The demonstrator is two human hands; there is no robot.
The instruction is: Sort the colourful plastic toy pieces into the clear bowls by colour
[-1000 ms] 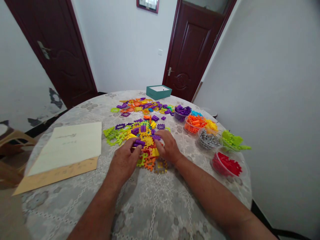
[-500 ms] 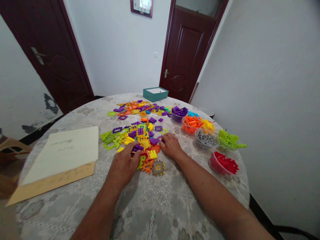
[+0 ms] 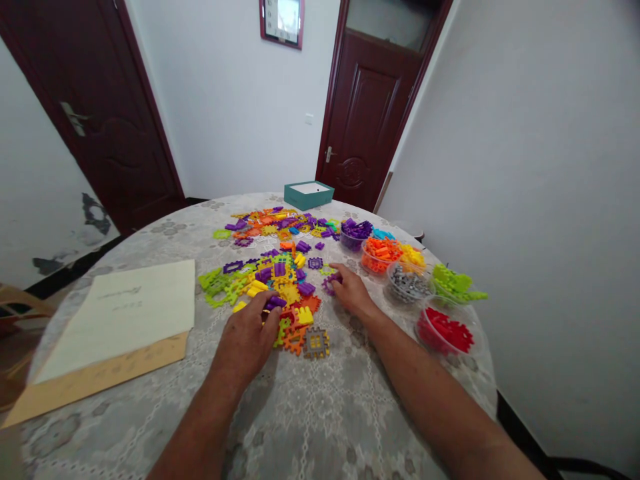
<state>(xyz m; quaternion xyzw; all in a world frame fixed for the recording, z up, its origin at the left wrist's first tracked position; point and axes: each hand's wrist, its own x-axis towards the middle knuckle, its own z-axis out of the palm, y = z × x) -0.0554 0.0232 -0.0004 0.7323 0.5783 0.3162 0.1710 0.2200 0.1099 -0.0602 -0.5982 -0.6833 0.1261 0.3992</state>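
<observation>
My left hand [image 3: 250,330] is at the near left side of a pile of plastic building pieces, thumb and fingers closed around a purple block [image 3: 276,303]. To the right of the pile, my right hand [image 3: 351,291] pinches a purple notched piece [image 3: 330,285] just above the tablecloth. Between the hands lie a yellow notched piece [image 3: 289,294], a red-orange piece [image 3: 311,305] and a yellow block [image 3: 304,315]. A grey square piece [image 3: 317,342] and an orange one [image 3: 294,340] sit at the pile's near end. Lime-green pieces [image 3: 216,287] lie at its left.
Clear tubs on the right hold sorted pieces: purple [image 3: 357,229], orange [image 3: 381,251], grey [image 3: 407,281], green [image 3: 455,281] and red [image 3: 450,329]. A second mixed pile [image 3: 270,230] lies farther back, before a green box [image 3: 309,195]. Paper sheets [image 3: 130,310] cover the table's left.
My right hand has moved a little right, away from the pile, with the purple notched piece now showing at its fingertips. My left hand stays around the purple block. The view has tilted slightly up.
</observation>
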